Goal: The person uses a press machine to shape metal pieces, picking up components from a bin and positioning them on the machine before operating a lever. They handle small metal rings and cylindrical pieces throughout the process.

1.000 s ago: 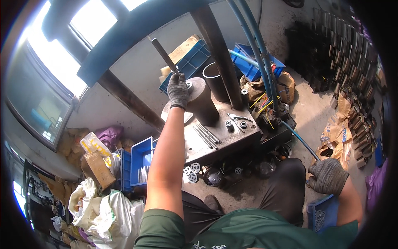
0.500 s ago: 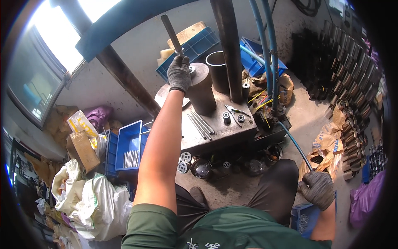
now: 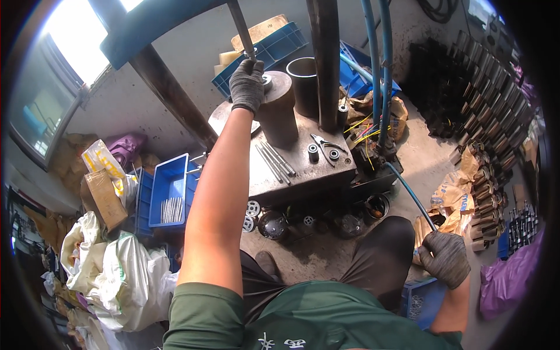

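Observation:
My left hand, in a grey knit glove, is closed around the lower part of a dark steel rod that stands nearly upright. A pale metal ring circles the rod just above my fingers. Right beside this hand is a thick steel cylinder, with a small ring on its top. What lies under the rod is hidden by the glove. At the lower right, my gloved right hand is wrapped round the end of a long blue lever, beside my knee.
On the steel bench lie several thin rods, pliers and two small bearing-like parts. A blue press frame and dark columns surround it. Blue bins and white sacks are at left.
The view has shifted slightly, so the bench sits a little further left and higher. Both hands keep their grips, on the rod and on the lever.

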The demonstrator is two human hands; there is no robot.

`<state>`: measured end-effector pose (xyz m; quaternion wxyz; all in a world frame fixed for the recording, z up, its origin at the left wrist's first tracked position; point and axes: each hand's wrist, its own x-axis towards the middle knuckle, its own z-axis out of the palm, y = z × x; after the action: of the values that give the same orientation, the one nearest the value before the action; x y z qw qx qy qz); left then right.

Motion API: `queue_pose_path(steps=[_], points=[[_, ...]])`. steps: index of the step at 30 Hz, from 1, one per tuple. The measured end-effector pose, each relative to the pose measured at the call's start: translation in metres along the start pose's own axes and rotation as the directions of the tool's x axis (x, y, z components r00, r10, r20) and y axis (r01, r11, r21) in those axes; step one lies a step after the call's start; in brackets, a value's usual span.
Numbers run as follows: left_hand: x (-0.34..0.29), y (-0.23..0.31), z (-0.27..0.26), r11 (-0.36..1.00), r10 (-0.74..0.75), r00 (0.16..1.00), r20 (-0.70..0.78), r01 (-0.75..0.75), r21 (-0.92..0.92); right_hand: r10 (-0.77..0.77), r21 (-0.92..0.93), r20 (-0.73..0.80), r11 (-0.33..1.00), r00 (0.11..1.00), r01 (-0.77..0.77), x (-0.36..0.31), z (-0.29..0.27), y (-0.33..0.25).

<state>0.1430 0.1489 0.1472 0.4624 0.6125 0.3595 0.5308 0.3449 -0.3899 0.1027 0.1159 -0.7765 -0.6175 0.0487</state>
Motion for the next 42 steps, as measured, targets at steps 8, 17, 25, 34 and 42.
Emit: queue_pose_path(steps=[8, 17, 25, 34, 42], points=[[0.004, -0.006, -0.001, 0.999, 0.029, 1.000, -0.002, -0.029, 0.020, -0.059, 0.063, -0.049, 0.996, 0.997, 0.063, 0.018, -0.017, 0.000], [0.003, -0.003, 0.000, 0.998, -0.011, 1.000, 0.011, 0.012, -0.062, -0.038, 0.041, 0.136, 0.999, 0.990, 0.033, 0.008, -0.015, -0.002], [0.010, -0.008, -0.017, 0.987, 0.122, 0.992, -0.036, -0.117, 0.107, -0.206, -0.095, -0.360, 0.978, 0.910, 0.184, 0.078, -0.051, -0.016], [0.013, -0.013, -0.001, 0.986, 0.130, 0.991, -0.018, -0.131, -0.107, -0.115, 0.062, -0.705, 0.973, 0.700, 0.223, 0.221, -0.113, 0.033], [0.030, -0.029, -0.014, 0.968, 0.232, 0.971, -0.057, -0.236, -0.080, -0.027, 0.010, -0.169, 1.000, 0.985, 0.029, 0.088, -0.075, 0.004]])
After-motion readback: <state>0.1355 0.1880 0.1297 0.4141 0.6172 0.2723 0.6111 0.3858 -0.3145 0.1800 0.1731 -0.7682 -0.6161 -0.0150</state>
